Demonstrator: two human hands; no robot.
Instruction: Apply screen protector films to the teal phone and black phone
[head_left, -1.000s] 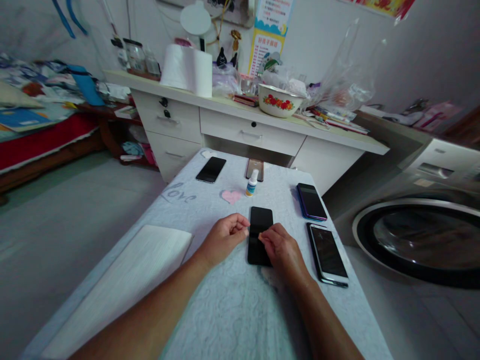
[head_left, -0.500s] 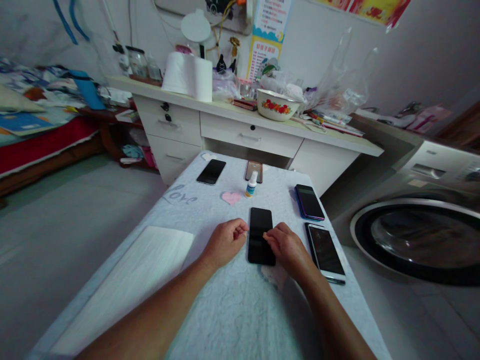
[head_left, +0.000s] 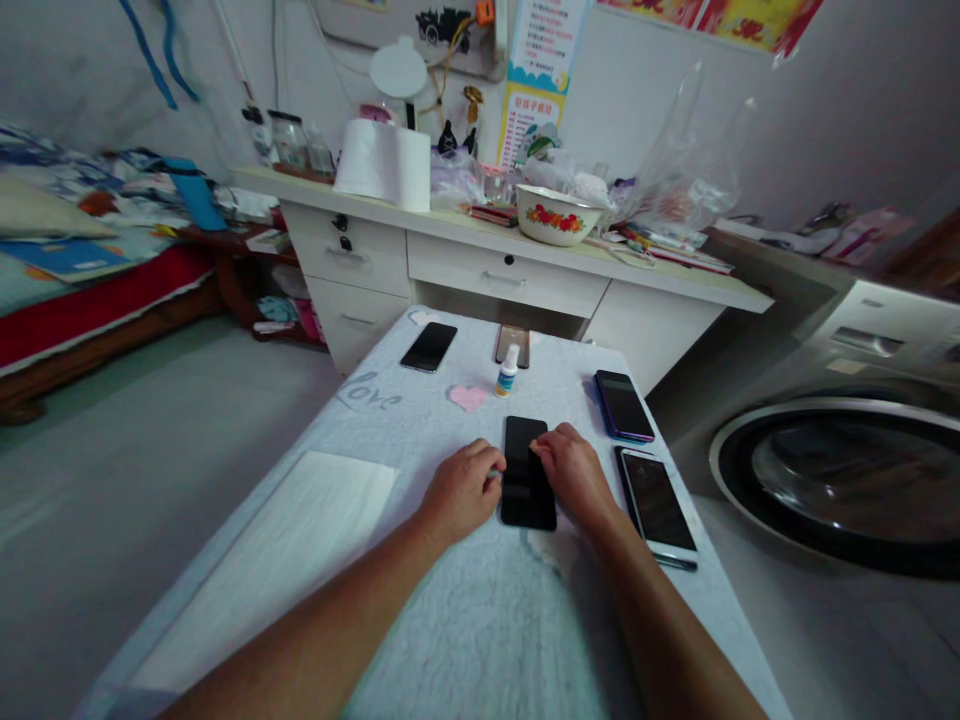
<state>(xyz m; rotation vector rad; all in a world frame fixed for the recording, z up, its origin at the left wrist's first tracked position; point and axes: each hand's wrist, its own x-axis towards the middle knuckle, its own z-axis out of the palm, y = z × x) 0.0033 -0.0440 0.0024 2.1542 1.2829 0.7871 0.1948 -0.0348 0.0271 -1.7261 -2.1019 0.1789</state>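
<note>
A black smartphone [head_left: 528, 500] lies flat on the cloth-covered table, its dark screen up. At its left edge is my left hand [head_left: 463, 490], fingers curled in; a small pale glint shows between thumb and forefinger, too small to name. My right hand [head_left: 574, 475] reaches over the phone's right side with its fingertips pinched together near the upper screen. What the pinch holds, if anything, is hidden. Beyond the phone stands a small white spray bottle [head_left: 507, 372] with a blue and yellow label. Right of my right hand lies a white-framed phone [head_left: 660, 505] on a dark one.
Further phones lie around the table: a black phone [head_left: 429, 347] far left, a brownish phone or case [head_left: 513, 345] behind the bottle, and a purple-edged stack [head_left: 624, 405] at right. A pale flat sheet [head_left: 277, 560] covers the left side. A washing machine [head_left: 847, 400] stands right.
My right hand has slid slightly up the phone's screen. My left hand's fingers have come against the phone's left edge. The whole view has shifted slightly.
</note>
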